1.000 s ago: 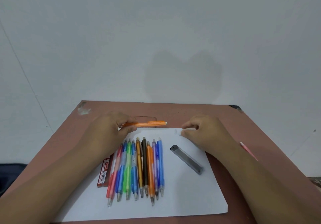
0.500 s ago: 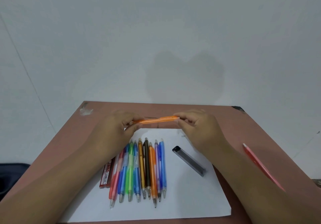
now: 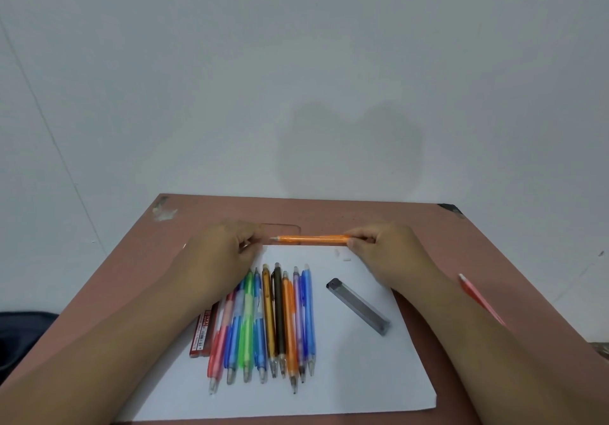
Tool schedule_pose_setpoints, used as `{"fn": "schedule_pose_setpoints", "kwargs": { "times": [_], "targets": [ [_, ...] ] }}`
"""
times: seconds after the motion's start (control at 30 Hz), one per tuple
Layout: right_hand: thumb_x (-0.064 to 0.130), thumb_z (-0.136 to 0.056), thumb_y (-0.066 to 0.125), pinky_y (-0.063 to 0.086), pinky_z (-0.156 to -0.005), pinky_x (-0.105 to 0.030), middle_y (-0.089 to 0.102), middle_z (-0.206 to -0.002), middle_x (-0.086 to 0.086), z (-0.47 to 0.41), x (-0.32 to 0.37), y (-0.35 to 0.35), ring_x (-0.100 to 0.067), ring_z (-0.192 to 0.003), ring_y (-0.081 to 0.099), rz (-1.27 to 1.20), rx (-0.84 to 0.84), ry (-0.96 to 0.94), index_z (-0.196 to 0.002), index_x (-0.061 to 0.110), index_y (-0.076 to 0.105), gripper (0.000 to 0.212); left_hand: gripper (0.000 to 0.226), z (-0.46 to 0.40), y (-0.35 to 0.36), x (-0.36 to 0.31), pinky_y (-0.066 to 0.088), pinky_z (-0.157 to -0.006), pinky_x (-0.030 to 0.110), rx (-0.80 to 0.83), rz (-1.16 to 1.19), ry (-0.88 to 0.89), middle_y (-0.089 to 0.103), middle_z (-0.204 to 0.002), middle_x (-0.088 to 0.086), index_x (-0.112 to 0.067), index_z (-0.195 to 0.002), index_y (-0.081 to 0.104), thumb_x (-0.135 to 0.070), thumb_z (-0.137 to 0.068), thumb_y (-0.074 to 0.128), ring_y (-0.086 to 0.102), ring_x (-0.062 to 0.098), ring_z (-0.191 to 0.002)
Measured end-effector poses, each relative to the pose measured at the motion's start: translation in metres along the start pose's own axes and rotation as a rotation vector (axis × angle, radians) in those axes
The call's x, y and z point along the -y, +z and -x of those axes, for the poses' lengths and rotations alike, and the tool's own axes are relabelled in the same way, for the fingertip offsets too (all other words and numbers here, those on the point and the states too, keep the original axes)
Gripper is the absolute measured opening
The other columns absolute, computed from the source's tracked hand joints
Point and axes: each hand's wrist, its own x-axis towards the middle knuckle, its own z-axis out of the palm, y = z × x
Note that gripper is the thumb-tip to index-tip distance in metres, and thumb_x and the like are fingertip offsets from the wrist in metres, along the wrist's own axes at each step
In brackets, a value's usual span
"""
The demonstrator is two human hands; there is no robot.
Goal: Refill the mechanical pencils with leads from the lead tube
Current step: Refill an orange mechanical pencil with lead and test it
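Right hand (image 3: pixel 385 253) keeps its grip narrow, fingers and thumb pinching one end of the orange pencil (image 3: pixel 311 240), which lies level across the far edge of the white paper (image 3: pixel 362 375), its pointed tip aimed at the left hand (image 3: pixel 227 250). Whether the left hand touches that tip cannot be told; its fingers are curled just beside it, and something small may be pinched there, too blurred to name. Nearest the viewer, both forearms reach in over the brown desk (image 3: pixel 412 220). On the paper between them lies a row of mechanical pencils (image 3: pixel 270 322), side by side with tips toward the viewer, in red, blue, green, amber, dark brown, orange and purple. Left of the row, partly under the left forearm, sits a red lead tube (image 3: pixel 203 332). Right of the row, apart from it, a grey lead tube (image 3: pixel 359 306) lies at a slant. Two small white bits (image 3: pixel 342 255) rest on the paper just below the held pencil. A red pencil (image 3: pixel 474 296) lies on the desk beyond the right forearm.
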Motion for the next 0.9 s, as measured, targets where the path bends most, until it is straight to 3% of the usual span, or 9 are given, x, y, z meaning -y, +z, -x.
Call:
{"fn": "schedule_pose_setpoints", "kwargs": {
  "times": [0.17,0.3,0.37,0.43,0.57,0.7,0.8,0.9],
  "targets": [
    [0.020,-0.095,0.064,0.038,-0.072,-0.004,0.062,-0.095,0.020,0.001,-0.002,-0.001,-0.002,-0.096,0.061,0.041,0.045,0.014,-0.107,0.032,0.077,0.022,0.013,0.001,-0.001,0.002,0.058,-0.071,0.026,0.029,-0.001,-0.014,0.068,-0.094,-0.024,-0.042,-0.099,0.070,-0.041,-0.097,0.057,0.065,-0.004,-0.083],
    [0.027,-0.094,0.067,0.038,-0.077,-0.010,0.061,-0.108,0.018,0.006,0.005,-0.009,0.000,-0.099,0.057,0.065,-0.005,-0.004,-0.108,0.033,0.074,0.017,0.012,0.002,-0.003,-0.002,0.055,-0.072,0.024,0.039,0.005,-0.003,0.067,-0.095,-0.026,-0.046,-0.096,0.068,-0.040,-0.097,0.058,0.063,-0.005,-0.085],
    [0.039,-0.088,0.073,0.044,-0.075,-0.014,0.063,-0.100,0.019,0.015,0.016,-0.018,0.000,-0.092,0.058,0.107,-0.011,-0.046,-0.100,0.036,0.073,0.012,0.010,0.004,-0.005,-0.003,0.053,-0.069,0.020,0.045,0.017,-0.009,0.066,-0.095,-0.027,-0.049,-0.096,0.066,-0.043,-0.096,0.058,0.064,-0.007,-0.084],
    [0.051,-0.082,0.076,0.049,-0.070,-0.018,0.065,-0.089,0.016,0.028,0.028,-0.026,-0.002,-0.082,0.060,0.150,0.087,-0.047,-0.100,0.035,0.073,0.024,0.010,0.004,-0.006,-0.004,0.053,-0.070,0.021,0.034,0.037,-0.017,0.066,-0.096,-0.027,-0.050,-0.096,0.067,-0.045,-0.095,0.058,0.064,-0.007,-0.086],
    [0.060,-0.077,0.077,0.043,-0.064,-0.016,0.063,-0.084,0.017,0.043,0.039,-0.027,-0.004,-0.077,0.060,0.325,0.324,0.002,-0.107,0.031,0.073,0.042,0.009,0.006,-0.007,-0.005,0.049,-0.073,0.021,0.004,0.051,-0.009,0.066,-0.102,-0.026,-0.052,-0.095,0.065,-0.045,-0.093,0.059,0.061,-0.005,-0.093],
    [0.046,-0.079,0.079,0.048,-0.059,-0.016,0.068,-0.077,0.016,0.041,0.034,-0.024,-0.006,-0.072,0.064,0.294,0.297,-0.027,-0.093,0.028,0.077,0.023,0.010,0.008,-0.011,-0.009,0.048,-0.079,0.023,-0.004,0.069,0.037,0.064,-0.106,-0.026,-0.057,-0.098,0.061,-0.050,-0.091,0.058,0.057,-0.005,-0.101],
    [0.039,-0.082,0.077,0.050,-0.053,-0.016,0.068,-0.073,0.012,0.041,0.034,-0.021,-0.003,-0.059,0.064,0.139,0.232,-0.042,-0.088,0.028,0.075,0.013,0.015,0.012,-0.013,-0.015,0.049,-0.087,0.029,-0.010,0.096,0.098,0.062,-0.104,-0.033,-0.058,-0.101,0.062,-0.053,-0.087,0.060,0.054,-0.006,-0.108],
    [0.038,-0.084,0.078,0.043,-0.050,-0.012,0.065,-0.073,0.013,0.044,0.035,-0.016,0.001,-0.060,0.058,0.017,0.127,-0.117,-0.090,0.031,0.073,0.010,0.024,0.016,-0.015,-0.024,0.042,-0.088,0.022,0.012,0.131,0.190,0.056,-0.107,-0.046,-0.060,-0.105,0.060,-0.061,-0.081,0.058,0.048,-0.011,-0.113]
  ]
}}
